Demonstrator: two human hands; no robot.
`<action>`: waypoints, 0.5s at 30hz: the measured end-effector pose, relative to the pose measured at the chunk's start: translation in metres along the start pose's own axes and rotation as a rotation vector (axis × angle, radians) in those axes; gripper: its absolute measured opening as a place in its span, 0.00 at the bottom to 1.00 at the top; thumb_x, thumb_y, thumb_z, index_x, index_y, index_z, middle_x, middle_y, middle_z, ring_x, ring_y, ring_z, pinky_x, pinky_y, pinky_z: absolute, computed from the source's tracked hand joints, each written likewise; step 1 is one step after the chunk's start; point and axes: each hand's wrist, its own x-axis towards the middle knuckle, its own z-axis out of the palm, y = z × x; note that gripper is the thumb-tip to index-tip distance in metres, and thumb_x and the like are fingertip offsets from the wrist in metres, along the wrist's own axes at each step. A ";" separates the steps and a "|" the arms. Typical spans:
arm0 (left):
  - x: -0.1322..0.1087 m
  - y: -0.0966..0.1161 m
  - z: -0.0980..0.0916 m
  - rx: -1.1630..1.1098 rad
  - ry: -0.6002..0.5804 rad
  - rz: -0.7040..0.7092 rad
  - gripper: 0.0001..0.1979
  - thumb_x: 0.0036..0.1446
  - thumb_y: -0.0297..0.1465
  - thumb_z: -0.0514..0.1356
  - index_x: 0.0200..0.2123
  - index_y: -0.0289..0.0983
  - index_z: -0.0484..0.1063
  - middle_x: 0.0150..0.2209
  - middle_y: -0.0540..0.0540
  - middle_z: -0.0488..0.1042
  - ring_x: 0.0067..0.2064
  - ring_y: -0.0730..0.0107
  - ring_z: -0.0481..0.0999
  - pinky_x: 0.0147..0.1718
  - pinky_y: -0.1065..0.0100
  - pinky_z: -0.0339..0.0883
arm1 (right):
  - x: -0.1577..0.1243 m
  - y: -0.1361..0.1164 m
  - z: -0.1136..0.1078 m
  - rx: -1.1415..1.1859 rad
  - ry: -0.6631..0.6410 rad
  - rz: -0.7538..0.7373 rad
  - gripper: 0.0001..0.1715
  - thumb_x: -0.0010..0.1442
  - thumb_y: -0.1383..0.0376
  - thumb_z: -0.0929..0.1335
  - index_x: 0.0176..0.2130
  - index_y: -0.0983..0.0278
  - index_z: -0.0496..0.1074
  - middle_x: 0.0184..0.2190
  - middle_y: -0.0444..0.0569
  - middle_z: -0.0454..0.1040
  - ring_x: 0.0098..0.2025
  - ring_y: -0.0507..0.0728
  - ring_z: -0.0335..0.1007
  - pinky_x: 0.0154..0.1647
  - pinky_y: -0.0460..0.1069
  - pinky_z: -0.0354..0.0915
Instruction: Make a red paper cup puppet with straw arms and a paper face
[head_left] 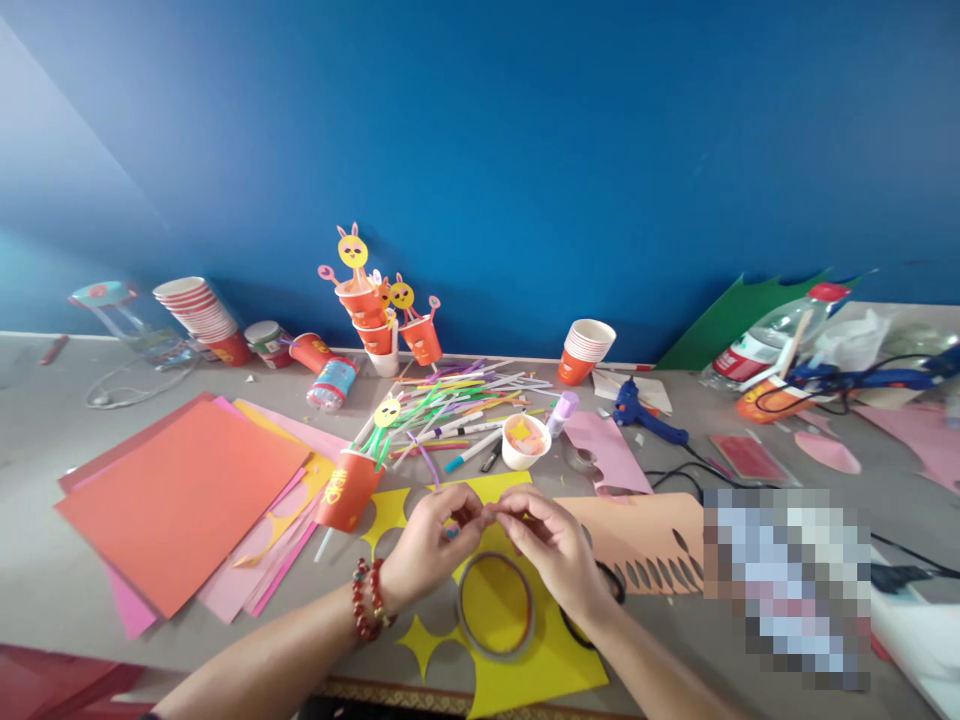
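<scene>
While the left hand (439, 540) and right hand (551, 555) are meeting at the fingertips above a yellow sheet (559, 668), both pinching closed, the fingers are hiding what, if anything, they are gripping; I cannot tell. A purple stem (426, 461) is disappearing behind the left hand. Black loops (619, 587) are showing only partly beside the right hand, and pixelation (787, 590) is masking something on the table (41, 570).

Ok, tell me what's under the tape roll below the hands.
Yellow paper shows through the middle of the tape roll and to its right. Whatever lies directly beneath the ring itself is covered.
</scene>
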 end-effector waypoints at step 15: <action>-0.001 0.004 -0.003 -0.033 -0.014 0.075 0.08 0.63 0.31 0.58 0.31 0.36 0.70 0.29 0.48 0.72 0.32 0.70 0.71 0.34 0.70 0.64 | -0.004 0.001 0.001 -0.030 0.004 0.041 0.11 0.62 0.57 0.71 0.36 0.61 0.70 0.30 0.45 0.72 0.30 0.53 0.68 0.31 0.46 0.66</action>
